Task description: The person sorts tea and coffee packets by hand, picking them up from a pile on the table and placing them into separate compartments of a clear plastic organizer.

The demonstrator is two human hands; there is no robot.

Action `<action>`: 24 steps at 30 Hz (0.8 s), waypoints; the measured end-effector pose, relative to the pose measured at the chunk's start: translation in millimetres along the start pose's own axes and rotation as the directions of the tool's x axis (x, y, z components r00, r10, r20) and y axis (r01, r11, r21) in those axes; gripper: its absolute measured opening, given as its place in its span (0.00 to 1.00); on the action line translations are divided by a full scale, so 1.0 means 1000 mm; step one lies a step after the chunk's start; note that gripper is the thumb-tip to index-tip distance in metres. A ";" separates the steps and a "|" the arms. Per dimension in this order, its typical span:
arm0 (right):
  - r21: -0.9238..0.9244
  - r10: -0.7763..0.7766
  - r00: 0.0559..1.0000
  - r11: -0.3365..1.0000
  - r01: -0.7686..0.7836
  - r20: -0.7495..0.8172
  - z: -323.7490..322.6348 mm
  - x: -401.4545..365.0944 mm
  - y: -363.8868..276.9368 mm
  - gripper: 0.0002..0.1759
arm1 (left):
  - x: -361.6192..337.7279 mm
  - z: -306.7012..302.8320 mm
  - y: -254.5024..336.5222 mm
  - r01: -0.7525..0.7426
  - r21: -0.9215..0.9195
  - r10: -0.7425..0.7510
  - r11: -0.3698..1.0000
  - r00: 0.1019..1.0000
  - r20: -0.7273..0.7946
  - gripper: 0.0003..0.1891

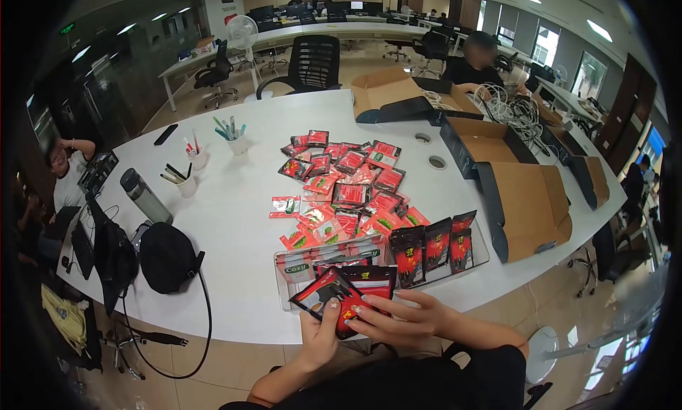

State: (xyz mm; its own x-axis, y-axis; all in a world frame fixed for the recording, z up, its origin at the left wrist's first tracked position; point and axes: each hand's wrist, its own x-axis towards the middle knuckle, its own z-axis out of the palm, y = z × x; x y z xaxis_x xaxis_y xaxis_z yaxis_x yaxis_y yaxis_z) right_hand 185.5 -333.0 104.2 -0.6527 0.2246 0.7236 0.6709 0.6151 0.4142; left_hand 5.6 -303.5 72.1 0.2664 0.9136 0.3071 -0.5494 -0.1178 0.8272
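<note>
Sachets of red-and-black foil (345, 309) held now in curled fingers of left hand (320, 339) and right hand (403, 319), pale rectangular plastic tray (282, 296) just past fingertips, loose heap of red packets (349, 193) farther out.

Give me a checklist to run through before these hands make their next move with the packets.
1. Held packets supported by both the left hand and right hand: ok.
2. Number of packets held known: cannot tell, they overlap.
3. Tray resting on the table: ok.
4. Black-and-red packets at the tray's right end standing up: ok.
5. Loose packets beyond the tray arranged in order: not ok, they lie in a jumbled pile.
6. Flask clear of the hands: ok, off to the left.
</note>
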 end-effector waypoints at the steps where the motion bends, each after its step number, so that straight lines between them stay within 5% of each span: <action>1: 0.035 0.022 0.999 0.999 -0.023 0.035 -0.004 -0.004 -0.002 0.15 | -0.004 0.001 -0.003 -0.035 0.012 0.035 0.999 0.999 -0.019 0.12; 4: 0.282 0.377 0.923 0.879 -0.384 0.082 -0.031 -0.012 -0.017 0.22 | -0.020 0.008 -0.015 -0.150 0.168 0.160 0.974 0.986 -0.053 0.11; 5: 0.372 0.533 0.846 0.788 -0.491 -0.012 -0.031 -0.016 -0.021 0.26 | -0.026 0.002 -0.024 -0.183 0.281 0.195 0.942 0.981 -0.017 0.11; 6: 0.432 0.745 0.663 0.624 -0.651 -0.075 -0.031 -0.013 -0.026 0.21 | -0.032 -0.002 -0.033 -0.191 0.367 0.194 0.910 0.981 0.029 0.11; 8: 0.623 0.933 0.316 0.147 -0.768 0.169 -0.034 -0.014 -0.024 0.15 | -0.037 0.002 -0.038 -0.339 0.492 0.234 0.802 0.936 0.263 0.13; 10: 0.750 0.853 0.419 0.051 -0.660 0.310 -0.033 -0.042 -0.021 0.13 | -0.048 0.011 -0.053 -0.276 0.479 0.180 0.833 0.954 0.238 0.15; 12: 0.658 0.820 0.333 -0.070 -0.749 0.466 -0.042 -0.048 -0.021 0.12 | -0.048 0.019 -0.062 -0.307 0.489 0.196 0.816 0.944 0.266 0.15; 14: 0.569 0.700 0.380 -0.046 -0.821 0.605 -0.051 -0.063 -0.017 0.11 | -0.051 0.022 -0.075 -0.315 0.454 0.194 0.833 0.936 0.295 0.16; 17: 0.496 0.833 0.293 0.026 -0.868 0.469 -0.059 -0.081 -0.014 0.10 | -0.050 0.030 -0.078 -0.361 0.481 0.227 0.799 0.922 0.315 0.17; 18: 0.536 0.921 0.116 -0.110 -0.837 0.371 -0.062 -0.086 -0.014 0.09 | -0.050 0.033 -0.079 -0.381 0.500 0.245 0.778 0.916 0.318 0.18; 19: 0.660 0.974 0.072 -0.091 -0.746 0.215 -0.064 -0.087 -0.008 0.10 | -0.050 0.032 -0.088 -0.425 0.498 0.308 0.756 0.902 0.302 0.20; 21: 0.596 0.992 -0.003 0.073 -0.800 -0.125 -0.066 -0.100 0.011 0.09 | -0.046 0.030 -0.095 -0.456 0.469 0.323 0.756 0.884 0.338 0.20; 22: 0.542 0.962 -0.017 0.139 -0.829 -0.272 -0.064 -0.103 0.021 0.07 | -0.043 0.030 -0.094 -0.470 0.457 0.328 0.755 0.874 0.358 0.20; 24: 0.290 0.952 0.092 0.180 -0.940 -0.293 -0.066 -0.118 0.041 0.05 | -0.039 0.033 -0.091 -0.454 0.440 0.283 0.775 0.871 0.402 0.19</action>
State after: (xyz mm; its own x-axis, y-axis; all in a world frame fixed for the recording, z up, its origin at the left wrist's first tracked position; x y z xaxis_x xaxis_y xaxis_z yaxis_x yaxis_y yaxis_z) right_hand 312.8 -384.4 72.2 0.6816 0.3846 0.6225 0.6323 0.1185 -0.7656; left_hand 71.4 -340.9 0.7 0.3945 0.6062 0.6906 -0.1984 -0.6776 0.7082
